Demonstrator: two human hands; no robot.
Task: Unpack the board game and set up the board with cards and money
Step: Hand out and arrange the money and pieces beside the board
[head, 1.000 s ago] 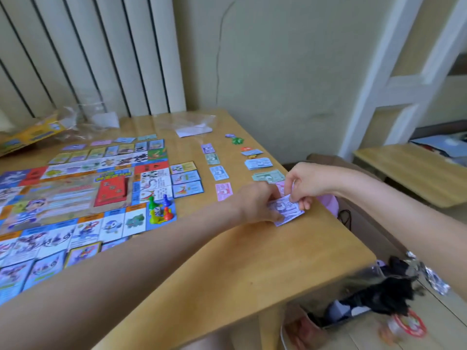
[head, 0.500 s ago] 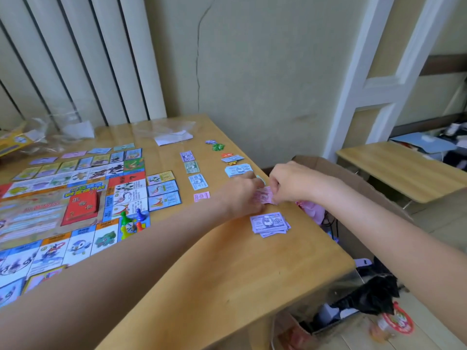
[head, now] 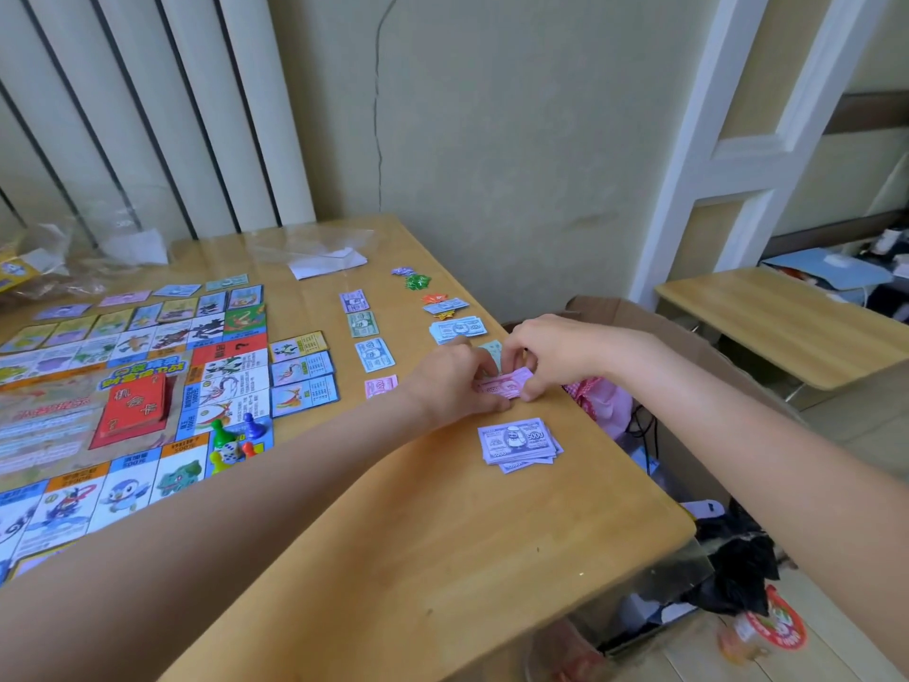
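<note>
My left hand [head: 450, 376] and my right hand [head: 546, 351] meet near the table's right edge, and both pinch a small stack of pink play money [head: 501, 386]. A stack of purple 5000 notes [head: 519, 443] lies just in front of them. Single notes lie in a column: purple [head: 353, 301], green [head: 362, 323], blue [head: 375, 355], pink [head: 380, 386]. A blue note pile [head: 457, 329] lies behind my hands. The colourful game board [head: 123, 386] covers the left, with a red card deck [head: 133, 408] and pawns with a die [head: 233, 440] on it.
Three property cards [head: 302, 371] lie beside the board. Small tokens [head: 418, 280] sit near the far right edge. Clear plastic wrapping [head: 315, 248] and a white paper [head: 327, 263] lie at the back of the wooden table [head: 418, 534]. A cardboard box [head: 654, 337] stands right of it.
The purple notes have been set down on the table and let go. Both hands moved a little farther back and took hold of the pink notes.
</note>
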